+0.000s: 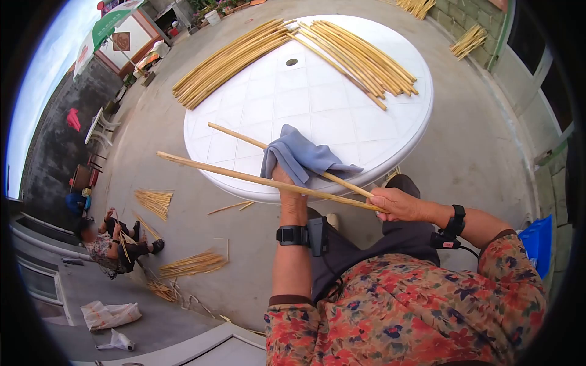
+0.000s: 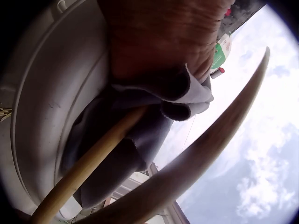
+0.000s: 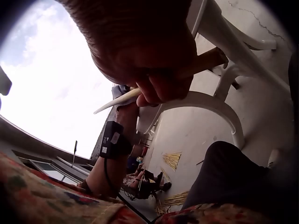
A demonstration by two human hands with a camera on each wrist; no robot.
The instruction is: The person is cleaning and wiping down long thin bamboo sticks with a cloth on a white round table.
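Two pale sticks slant across the front of the body. My right hand [image 1: 397, 204] grips their near ends, its fingers curled round them in the right wrist view [image 3: 159, 84]. The upper stick [image 1: 235, 135] passes through a blue-grey cloth [image 1: 299, 152], and my left hand [image 1: 285, 180] holds that cloth round it, the fingers mostly hidden by the fabric. Over the left wrist runs the lower stick [image 1: 244, 177], outside the cloth. In the left wrist view the cloth [image 2: 149, 135] wraps the thinner stick [image 2: 88, 163], while the other stick [image 2: 196, 158] lies beside it.
A round white table [image 1: 244, 116] bears a left bundle of sticks [image 1: 232, 58] and a right bundle [image 1: 360, 58]. More sticks [image 1: 194, 263] lie on the ground at the left, near a seated person [image 1: 110, 247]. A blue container [image 1: 537, 244] stands at the right.
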